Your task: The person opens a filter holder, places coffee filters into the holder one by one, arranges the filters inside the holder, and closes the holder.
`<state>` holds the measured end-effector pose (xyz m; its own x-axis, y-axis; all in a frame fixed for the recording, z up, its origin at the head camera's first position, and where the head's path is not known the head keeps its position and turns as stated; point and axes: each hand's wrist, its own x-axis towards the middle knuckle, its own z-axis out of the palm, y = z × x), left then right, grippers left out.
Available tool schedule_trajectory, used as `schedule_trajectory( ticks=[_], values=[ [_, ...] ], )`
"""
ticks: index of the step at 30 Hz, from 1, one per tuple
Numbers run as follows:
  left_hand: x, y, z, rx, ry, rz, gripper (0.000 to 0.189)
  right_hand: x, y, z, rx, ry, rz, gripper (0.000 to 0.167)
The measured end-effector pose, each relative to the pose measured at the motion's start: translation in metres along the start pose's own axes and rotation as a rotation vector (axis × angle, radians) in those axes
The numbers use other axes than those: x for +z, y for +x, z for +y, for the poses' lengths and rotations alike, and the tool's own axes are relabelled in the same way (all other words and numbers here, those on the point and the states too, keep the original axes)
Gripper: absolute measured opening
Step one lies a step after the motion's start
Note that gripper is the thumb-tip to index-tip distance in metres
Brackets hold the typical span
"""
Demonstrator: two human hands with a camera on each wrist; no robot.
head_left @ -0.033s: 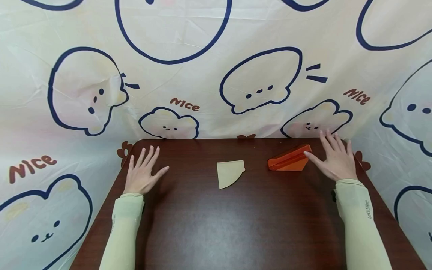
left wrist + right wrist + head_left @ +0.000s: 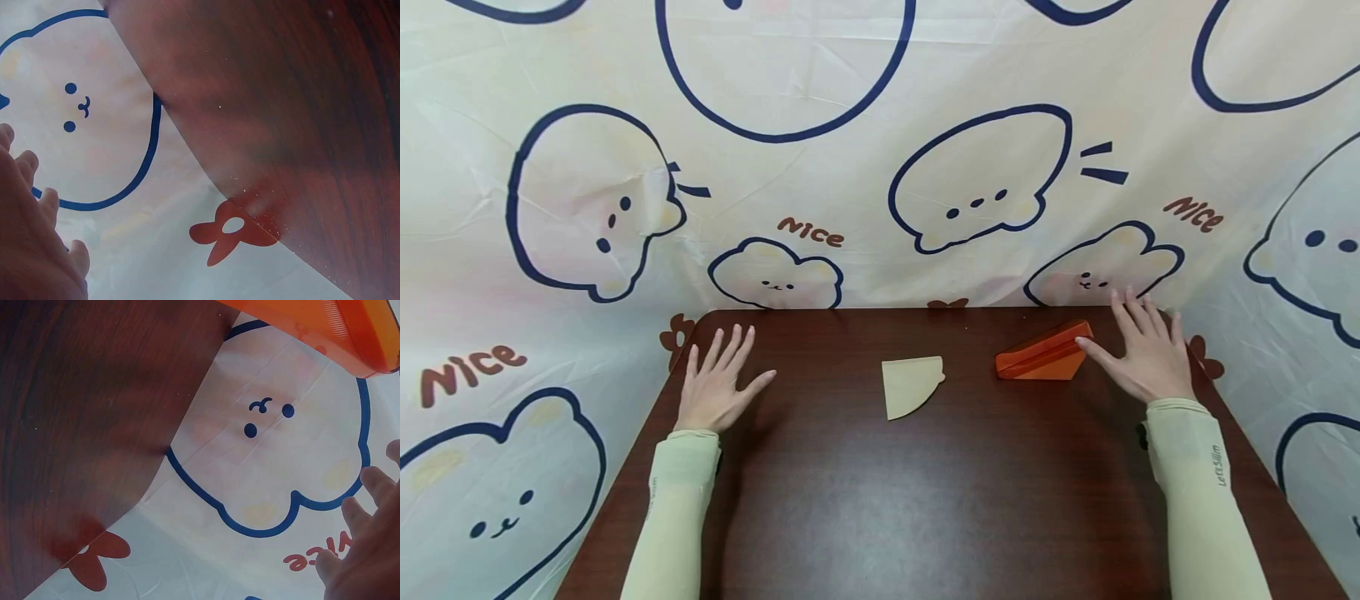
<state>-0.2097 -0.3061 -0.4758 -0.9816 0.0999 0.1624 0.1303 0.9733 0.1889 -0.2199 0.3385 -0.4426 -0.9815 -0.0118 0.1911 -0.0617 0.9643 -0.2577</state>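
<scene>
Spread over the left part of the dark wooden table, my left hand (image 2: 718, 387) has straight fingers and nothing in it. My right hand (image 2: 1150, 367) is also spread, at the right far corner, its fingers pointing to the back wall. Its thumb overlaps the right end of an orange wedge-shaped object (image 2: 1037, 358); whether they touch I cannot tell. A flat cream piece (image 2: 912, 385), shaped like a quarter circle with a small tab, lies between the hands. The right wrist view catches part of the orange object (image 2: 337, 328), glossy and ribbed, above the fingers.
A white sheet (image 2: 865, 192) with blue bear outlines hangs behind and on both sides of the table (image 2: 910, 508). The table's far edge meets this sheet. Pale sleeves cover both forearms.
</scene>
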Motion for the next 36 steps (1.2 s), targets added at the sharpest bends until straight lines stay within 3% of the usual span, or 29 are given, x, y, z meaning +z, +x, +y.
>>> schedule_trajectory(
  ticks=[23, 29, 36],
  values=[
    [0.000, -0.001, -0.003, 0.008, -0.010, 0.025, 0.091, 0.003, -0.001, 0.006, 0.007, 0.026, 0.005, 0.102],
    [0.000, 0.000, -0.003, 0.026, -0.006, 0.059, 0.089, 0.007, 0.001, 0.007, 0.012, 0.122, -0.083, 0.107],
    [0.003, 0.008, 0.007, 0.080, -0.011, 0.085, 0.087, 0.018, 0.007, 0.003, 0.027, 0.373, -0.254, 0.115]
  ],
)
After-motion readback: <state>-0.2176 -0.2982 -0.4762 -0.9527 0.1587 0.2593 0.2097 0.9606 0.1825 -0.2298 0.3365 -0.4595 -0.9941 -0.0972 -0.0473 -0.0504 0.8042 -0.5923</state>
